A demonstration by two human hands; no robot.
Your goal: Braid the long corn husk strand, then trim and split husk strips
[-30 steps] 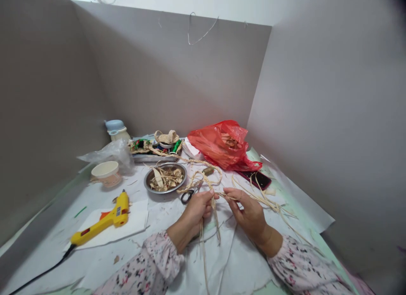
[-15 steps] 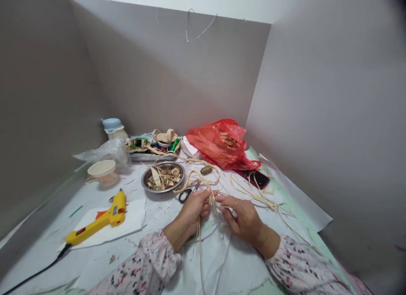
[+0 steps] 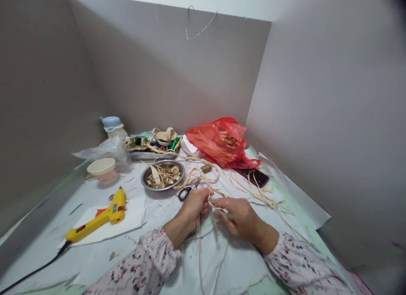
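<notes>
My left hand [image 3: 192, 210] is closed around a braided straw cord [image 3: 198, 174], which loops away across the paper towards the metal bowl. My right hand [image 3: 237, 219] pinches loose pale straw strands [image 3: 209, 202] right beside the left hand, and the two hands nearly touch. Thin strands hang down below both hands. Black-handled scissors [image 3: 185, 193] lie just beyond my left hand, apart from it. More loose straw strips [image 3: 260, 195] lie to the right of my right hand.
A steel bowl [image 3: 149, 180] holds straw scraps. Behind it are a metal tray [image 3: 152, 156] of thread spools and a red plastic bag [image 3: 215, 142]. A yellow glue gun [image 3: 98, 216], paper cup [image 3: 103, 170] and phone [image 3: 253, 177] lie nearby. Grey walls enclose three sides.
My right hand has moved left, closer to my left hand, and the strands have shifted with it. The whole view has drifted slightly, with the table items sitting a little higher and further left.
</notes>
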